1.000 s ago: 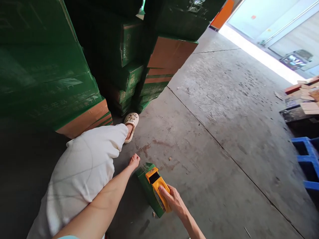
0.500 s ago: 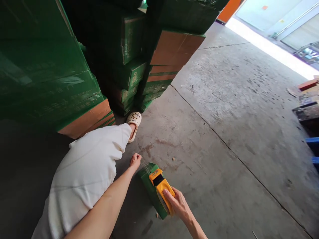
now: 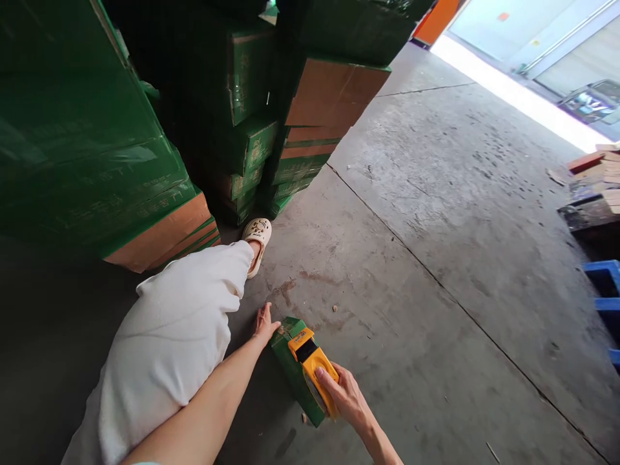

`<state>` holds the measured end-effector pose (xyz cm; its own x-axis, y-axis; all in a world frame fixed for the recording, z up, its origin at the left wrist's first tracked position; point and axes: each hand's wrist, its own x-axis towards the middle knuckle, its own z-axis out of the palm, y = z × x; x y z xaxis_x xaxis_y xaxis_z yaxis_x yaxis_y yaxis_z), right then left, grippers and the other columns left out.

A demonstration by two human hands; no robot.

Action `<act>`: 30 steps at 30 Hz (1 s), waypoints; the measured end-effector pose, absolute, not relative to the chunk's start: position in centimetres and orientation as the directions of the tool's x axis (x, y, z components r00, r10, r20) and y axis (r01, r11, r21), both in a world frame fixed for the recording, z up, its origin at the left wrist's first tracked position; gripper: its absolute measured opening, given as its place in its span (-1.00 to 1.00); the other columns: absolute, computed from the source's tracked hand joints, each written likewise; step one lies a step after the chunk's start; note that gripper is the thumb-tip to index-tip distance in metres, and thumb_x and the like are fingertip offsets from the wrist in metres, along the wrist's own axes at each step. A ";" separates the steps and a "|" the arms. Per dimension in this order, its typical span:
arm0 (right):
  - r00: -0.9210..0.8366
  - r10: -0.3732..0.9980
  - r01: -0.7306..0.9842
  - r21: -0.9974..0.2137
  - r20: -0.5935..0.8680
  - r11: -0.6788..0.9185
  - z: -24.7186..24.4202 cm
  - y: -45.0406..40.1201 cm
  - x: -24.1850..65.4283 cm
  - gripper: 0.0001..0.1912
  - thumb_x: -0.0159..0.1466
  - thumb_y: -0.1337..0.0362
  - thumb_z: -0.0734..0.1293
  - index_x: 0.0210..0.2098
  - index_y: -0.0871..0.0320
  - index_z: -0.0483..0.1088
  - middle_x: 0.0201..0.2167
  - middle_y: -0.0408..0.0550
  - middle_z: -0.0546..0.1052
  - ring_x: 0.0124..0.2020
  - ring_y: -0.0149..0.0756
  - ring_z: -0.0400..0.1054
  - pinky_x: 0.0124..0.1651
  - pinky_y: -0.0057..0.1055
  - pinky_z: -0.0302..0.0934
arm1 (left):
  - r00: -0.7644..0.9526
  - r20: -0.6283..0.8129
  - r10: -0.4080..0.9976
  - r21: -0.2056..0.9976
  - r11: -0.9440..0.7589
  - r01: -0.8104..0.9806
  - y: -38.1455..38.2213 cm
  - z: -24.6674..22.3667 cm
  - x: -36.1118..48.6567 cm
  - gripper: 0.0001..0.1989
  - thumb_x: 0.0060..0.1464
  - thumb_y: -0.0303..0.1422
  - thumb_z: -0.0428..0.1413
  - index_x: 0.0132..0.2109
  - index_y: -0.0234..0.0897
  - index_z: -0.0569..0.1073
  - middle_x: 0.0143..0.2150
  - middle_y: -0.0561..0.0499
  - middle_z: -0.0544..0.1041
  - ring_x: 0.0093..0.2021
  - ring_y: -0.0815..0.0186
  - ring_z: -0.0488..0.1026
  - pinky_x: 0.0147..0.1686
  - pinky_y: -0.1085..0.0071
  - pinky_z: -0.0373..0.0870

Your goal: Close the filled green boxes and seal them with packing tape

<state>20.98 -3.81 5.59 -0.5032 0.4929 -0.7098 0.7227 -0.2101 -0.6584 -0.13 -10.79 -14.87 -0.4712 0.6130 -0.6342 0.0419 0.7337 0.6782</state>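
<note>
A small green box [image 3: 293, 371] stands on the grey floor in front of me. My right hand [image 3: 341, 391] is wrapped round a yellow tape dispenser [image 3: 317, 368], which rests along the top of the box, its dark front part near the far end. At the box's far left corner is my left hand [image 3: 265, 324], its fingers apart and the thumb at the edge of the box. Nothing shows between the left fingers.
Tall stacks of green boxes [image 3: 130, 168] rise at the left and top centre [image 3: 339, 93]. My shoe [image 3: 258, 231] is beside them. Blue crates [image 3: 605, 303] and stacked boards [image 3: 595, 194] line the right edge.
My left hand has opened from a closed grip on stretched clear tape and moved down against the box's far end. The tape strands no longer show. The view has shifted slightly.
</note>
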 end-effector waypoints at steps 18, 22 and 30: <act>-0.564 0.535 0.698 -0.709 -0.629 -0.098 5.6 -3.4 22.2 -0.26 0.14 -0.43 0.31 -0.41 0.22 0.44 -0.55 -0.17 0.32 -0.46 -0.38 0.11 -0.41 -0.43 -0.01 | 0.440 -0.413 0.797 0.767 0.043 0.641 -8.8 -7.0 -3.6 0.52 -0.53 -0.20 0.56 0.57 -0.02 -0.01 0.63 -0.20 -0.50 0.58 -0.37 -0.46 0.42 -0.41 -0.16; -0.579 0.525 0.683 -0.723 -0.624 -0.106 5.3 -3.6 22.8 -0.25 0.13 -0.44 0.30 -0.39 0.22 0.44 -0.54 -0.18 0.31 -0.47 -0.40 0.11 -0.43 -0.44 -0.02 | 0.519 -0.292 0.803 0.713 -0.179 0.678 -7.8 -5.2 -3.8 0.48 -0.59 -0.11 0.59 0.53 -0.04 0.14 0.65 -0.20 -0.30 0.61 -0.26 -0.38 0.47 -0.30 -0.37; -0.565 0.491 0.738 -0.673 -0.663 -0.058 6.1 -3.5 23.1 -0.31 0.15 -0.41 0.31 -0.45 0.17 0.38 -0.57 -0.18 0.31 -0.51 -0.41 0.12 -0.49 -0.45 -0.10 | 0.515 -0.227 0.826 0.776 -0.166 0.608 -7.7 -4.1 -4.2 0.09 -0.36 -0.02 0.53 0.38 0.01 0.40 0.47 -0.16 0.33 0.53 -0.15 0.10 0.52 -0.08 -0.38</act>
